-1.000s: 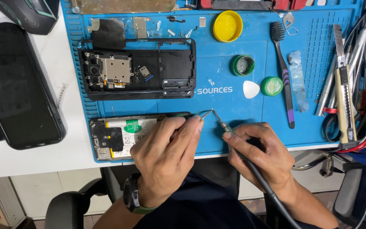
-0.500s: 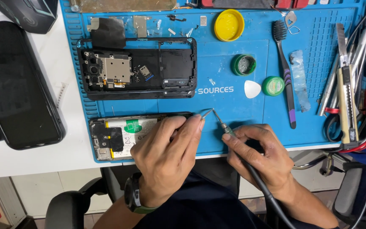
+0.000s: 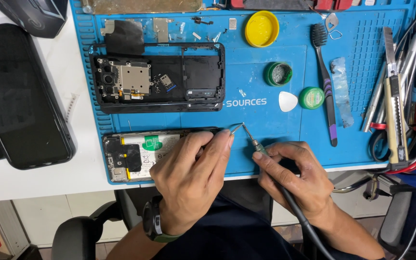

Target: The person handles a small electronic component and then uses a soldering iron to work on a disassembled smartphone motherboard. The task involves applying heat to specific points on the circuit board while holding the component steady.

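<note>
Opened phone [image 3: 143,153] is lying at the near edge of the blue work mat [image 3: 266,159], its back off and battery showing, and you are working at its right end. Compared with a second ago almost nothing is changing: your hands are staying in the same places, and the soldering iron's tip is holding at the same spot, so the work at that point looks, by my reading, to be in mid-step rather than finished. Your left hand [image 3: 191,178] is resting over the phone's right half, fingers closed narrowly on a thin pair of tweezers [image 3: 236,128] whose points are meeting the iron's tip just beyond the phone's corner. Your right hand [image 3: 297,175] is pinching the soldering iron [image 3: 252,140] like a pen, fingers tight around its grip, the grey cable trailing back past your wrist. Farther up the mat, a second phone frame [image 3: 157,79] is lying open, well apart from your hands, with a yellow lid [image 3: 261,28], two small green tins [image 3: 279,73], a white pick [image 3: 288,101] and a black brush [image 3: 324,77] to its right.
</note>
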